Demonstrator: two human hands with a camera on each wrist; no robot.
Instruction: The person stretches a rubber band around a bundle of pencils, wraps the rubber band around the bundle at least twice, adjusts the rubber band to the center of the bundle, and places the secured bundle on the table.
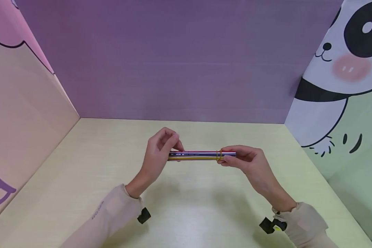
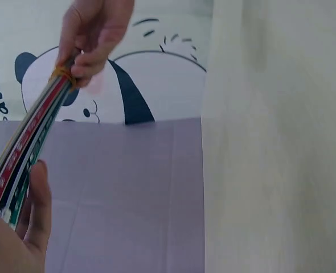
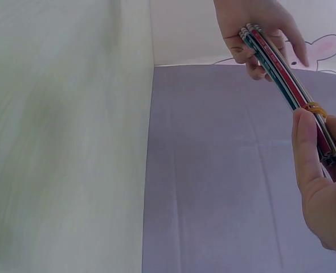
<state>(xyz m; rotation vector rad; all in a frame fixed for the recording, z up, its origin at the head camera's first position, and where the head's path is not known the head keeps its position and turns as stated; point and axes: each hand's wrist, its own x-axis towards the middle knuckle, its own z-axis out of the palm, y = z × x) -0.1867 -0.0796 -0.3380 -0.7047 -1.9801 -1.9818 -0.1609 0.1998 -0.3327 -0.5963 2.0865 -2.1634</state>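
Observation:
A bundle of striped pencils (image 1: 198,155), in red, green, dark and yellow, lies level between both hands above the table. A yellow rubber band (image 1: 219,155) wraps it near its right end. My right hand (image 1: 246,163) pinches that end between thumb and fingers, right at the band, also seen as the band (image 3: 315,108) in the right wrist view. At the other end my left hand (image 1: 159,151) has its fingers loosely bent behind the pencils. Its thumb (image 2: 40,196) stands apart from them, and the pencil ends (image 3: 249,28) come up against the hand.
Below the hands spreads a pale table (image 1: 186,210). A purple panel (image 1: 179,62) stands behind it, a pink and cream panel (image 1: 21,106) on the left, and a green one with a panda drawing (image 1: 338,72) on the right. Each sleeve bears a small black mount (image 1: 144,216).

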